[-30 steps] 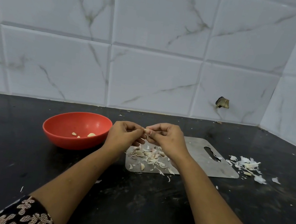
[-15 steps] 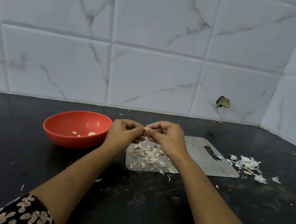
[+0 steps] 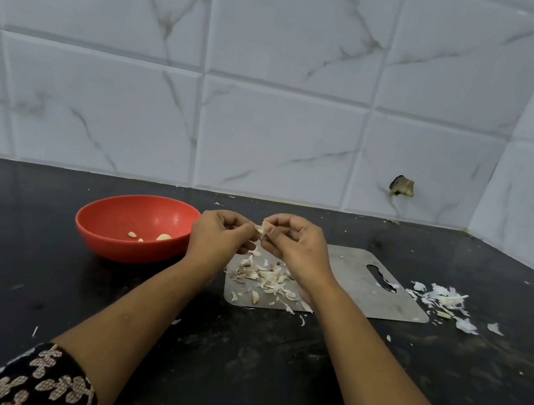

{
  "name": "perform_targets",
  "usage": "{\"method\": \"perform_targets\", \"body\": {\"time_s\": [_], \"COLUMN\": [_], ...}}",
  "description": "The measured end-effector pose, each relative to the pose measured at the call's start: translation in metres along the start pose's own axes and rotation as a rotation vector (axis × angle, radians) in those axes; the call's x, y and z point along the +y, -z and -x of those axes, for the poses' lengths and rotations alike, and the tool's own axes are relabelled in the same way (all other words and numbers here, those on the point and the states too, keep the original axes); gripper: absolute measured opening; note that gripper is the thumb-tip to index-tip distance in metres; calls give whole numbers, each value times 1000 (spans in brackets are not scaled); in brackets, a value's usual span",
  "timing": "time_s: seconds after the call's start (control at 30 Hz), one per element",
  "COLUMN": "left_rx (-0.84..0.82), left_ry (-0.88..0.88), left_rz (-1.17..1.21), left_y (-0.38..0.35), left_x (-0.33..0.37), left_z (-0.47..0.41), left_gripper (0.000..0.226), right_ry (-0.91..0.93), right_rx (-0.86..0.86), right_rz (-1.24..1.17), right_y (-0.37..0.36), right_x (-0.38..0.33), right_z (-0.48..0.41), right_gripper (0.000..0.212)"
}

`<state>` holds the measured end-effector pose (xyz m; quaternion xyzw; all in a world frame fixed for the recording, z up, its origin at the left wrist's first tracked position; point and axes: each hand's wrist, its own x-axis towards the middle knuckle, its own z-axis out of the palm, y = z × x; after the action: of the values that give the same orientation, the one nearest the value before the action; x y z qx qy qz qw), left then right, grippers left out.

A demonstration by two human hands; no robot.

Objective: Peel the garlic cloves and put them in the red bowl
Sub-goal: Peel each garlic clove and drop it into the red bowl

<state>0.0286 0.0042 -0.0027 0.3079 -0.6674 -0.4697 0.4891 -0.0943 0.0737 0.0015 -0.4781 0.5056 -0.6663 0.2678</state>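
Between the fingertips of both hands I hold one garlic clove (image 3: pixel 263 229) above the steel cutting board (image 3: pixel 353 284). My left hand (image 3: pixel 219 236) pinches its left side and my right hand (image 3: pixel 297 243) pinches its right side, with a flap of skin sticking out. Under the hands lies a heap of garlic cloves and skins (image 3: pixel 265 276) on the board's left half. The red bowl (image 3: pixel 109 230) stands to the left on the black counter, with three small peeled cloves (image 3: pixel 163 237) inside it.
A pile of white garlic skins (image 3: pixel 441 299) lies on the counter right of the board. The tiled wall rises behind, with a corner wall at right. The counter's front edge runs close to my forearms.
Both hands have risen slightly with the clove and the skin flap has come further off. The bowl and board have not moved.
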Motion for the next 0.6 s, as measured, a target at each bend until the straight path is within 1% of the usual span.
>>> {"method": "perform_targets", "body": {"time_s": [0.1,0.17,0.23,0.33,0.4,0.5,0.6], "left_rx": [17,20,-30,-127,-128,-92,-59], "left_ry": [35,71,80,22,-25,-86,-189], "left_rz": [-29,-46,-153,-324,-370,-369,-310], "left_y": [0,2,4,2,2,1,0], "left_x": [-2,-6,-8,-9,-9,-9,-9], "left_z": [-2,-4,-6,-5,-5,-6,-5], "left_gripper": [14,14,14,10,10,7,19], "right_ry": [-42,-64,-79,-82,-88,-94,-77], "right_rx": [-30,-16,12,36,42,39,29], "right_rz": [-98,-172,-228,-230,-208,-151,-92], "right_y": [-2,-1,1,4,4,4,4], "right_x": [-4,-6,-8,-8,-6,-3,0], "right_z": [1,0,0,0,0,-2,-3], "right_gripper": [9,11,10,8,10,14,18]}}
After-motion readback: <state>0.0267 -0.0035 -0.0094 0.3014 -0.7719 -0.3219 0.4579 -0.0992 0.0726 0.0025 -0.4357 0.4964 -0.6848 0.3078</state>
